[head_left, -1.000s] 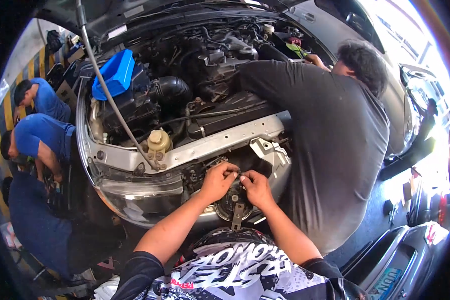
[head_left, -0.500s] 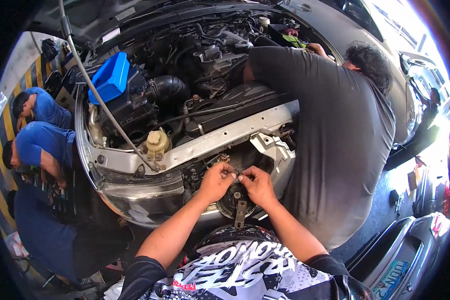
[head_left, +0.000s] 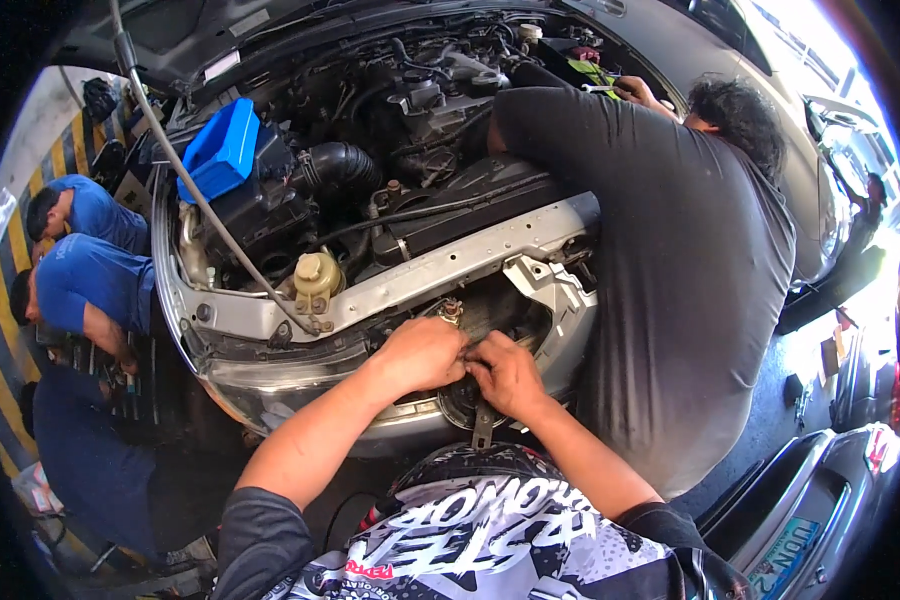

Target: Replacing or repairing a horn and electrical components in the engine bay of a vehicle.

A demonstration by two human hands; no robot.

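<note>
My left hand [head_left: 425,355] and my right hand [head_left: 500,375] meet in the opening beside the clear headlight lens [head_left: 277,390] at the car's front. Both have curled, pinched fingers at a small dark piece I cannot make out. Below them is a round black part [head_left: 454,410] with a metal bracket [head_left: 483,428], largely covered by my hands. A silver crossmember [head_left: 430,280] runs above, and a pale metal panel [head_left: 548,298] sits to the right.
A co-worker [head_left: 685,300] in a dark shirt leans into the engine bay on my right. Two people in blue [head_left: 90,280] bend over at left. A blue tray [head_left: 218,150], hood prop rod [head_left: 200,200] and cream reservoir [head_left: 315,275] are above. A dark car [head_left: 780,520] stands lower right.
My left hand has turned more side-on, its forearm shifting left, and my right hand has moved slightly down and right. The fingers now cover more of the round part.
</note>
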